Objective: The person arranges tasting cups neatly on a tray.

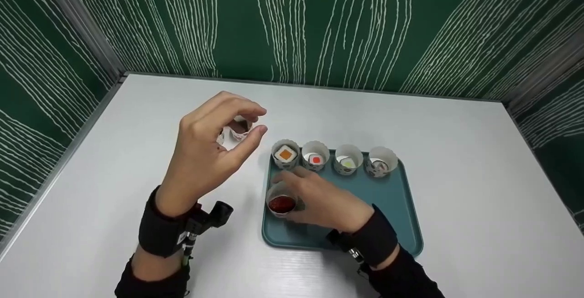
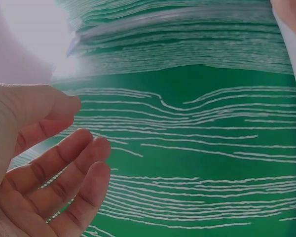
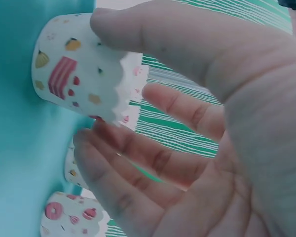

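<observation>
On the left part of a teal tray, a white paper baking cup with printed cakes and fruit stands with a dark red item inside. My right hand holds this cup from the side, its thumb on the near wall and other fingertips by the far side of the rim. Raised over the table further left, my left hand has its thumb and fingers bent in a loose C with nothing between them. Behind it, two more paper cups are partly hidden.
Along the tray's back edge several paper cups stand in a row: one with an orange-and-white square, one with a red-centred piece, one with a yellow-green piece, and a pale one at the right. Green white-streaked panels border the white table.
</observation>
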{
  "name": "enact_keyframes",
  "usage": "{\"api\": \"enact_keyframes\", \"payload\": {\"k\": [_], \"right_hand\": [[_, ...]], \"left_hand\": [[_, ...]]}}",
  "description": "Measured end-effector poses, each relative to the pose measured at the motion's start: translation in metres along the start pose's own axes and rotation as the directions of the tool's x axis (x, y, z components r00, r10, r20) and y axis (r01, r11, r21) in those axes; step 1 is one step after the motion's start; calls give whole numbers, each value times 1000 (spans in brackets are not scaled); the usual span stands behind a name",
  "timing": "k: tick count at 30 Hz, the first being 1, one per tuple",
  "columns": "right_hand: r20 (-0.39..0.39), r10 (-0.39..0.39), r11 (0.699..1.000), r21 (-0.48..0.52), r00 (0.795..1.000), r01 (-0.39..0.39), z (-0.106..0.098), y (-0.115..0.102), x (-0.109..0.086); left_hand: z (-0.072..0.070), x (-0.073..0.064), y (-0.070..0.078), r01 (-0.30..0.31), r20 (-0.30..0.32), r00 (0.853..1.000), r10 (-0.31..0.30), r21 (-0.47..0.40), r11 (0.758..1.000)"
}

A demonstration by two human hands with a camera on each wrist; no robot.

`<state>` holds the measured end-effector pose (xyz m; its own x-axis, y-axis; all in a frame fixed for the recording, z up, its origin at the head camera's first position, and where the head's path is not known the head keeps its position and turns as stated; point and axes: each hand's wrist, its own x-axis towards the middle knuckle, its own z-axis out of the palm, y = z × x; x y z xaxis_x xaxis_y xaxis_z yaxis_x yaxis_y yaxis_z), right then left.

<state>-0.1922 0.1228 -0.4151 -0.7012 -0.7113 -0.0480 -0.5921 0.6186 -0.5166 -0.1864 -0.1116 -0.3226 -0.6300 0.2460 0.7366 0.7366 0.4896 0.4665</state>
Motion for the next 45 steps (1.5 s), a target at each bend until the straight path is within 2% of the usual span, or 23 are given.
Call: {"api": "enact_keyframes", "payload": {"k": [3, 10, 15, 21, 25, 33, 37, 39, 45], "right_hand": [[-20, 16, 1000, -6, 1000, -16, -8, -3, -8], [-98, -15, 1000, -28, 995, 12, -33, -10, -27], [-137, 30, 999, -20, 990, -34, -50, -13, -41], [-229, 59, 996, -54, 972, -74, -68, -15, -61], [-271, 76, 995, -46, 959, -92, -78, -17, -75], [-345, 20, 997, -57, 938, -43, -90, -23, -94], [-385, 1, 996, -84, 923, -36, -93, -24, -102], [-398, 6, 996, -80, 917, -41, -94, -24, -106], [-415, 18, 995, -80, 909, -56, -97, -24, -113]], "left_hand": [[-1, 0, -3, 9, 11, 1000, -9, 1, 1000], [-5, 1, -11, 61, 49, 997, -64, 45, 997], [-7, 1, -17, 107, 63, 992, -111, 66, 992], [-4, 1, -27, 180, 88, 978, -188, 93, 979], [-3, 0, -38, 233, 107, 964, -245, 117, 965], [1, -6, -67, 345, 120, 920, -373, 204, 916], [2, -9, -82, 396, 128, 891, -436, 251, 883], [2, -10, -90, 426, 132, 871, -474, 278, 861], [2, -12, -116, 516, 157, 793, -589, 342, 785]]}}
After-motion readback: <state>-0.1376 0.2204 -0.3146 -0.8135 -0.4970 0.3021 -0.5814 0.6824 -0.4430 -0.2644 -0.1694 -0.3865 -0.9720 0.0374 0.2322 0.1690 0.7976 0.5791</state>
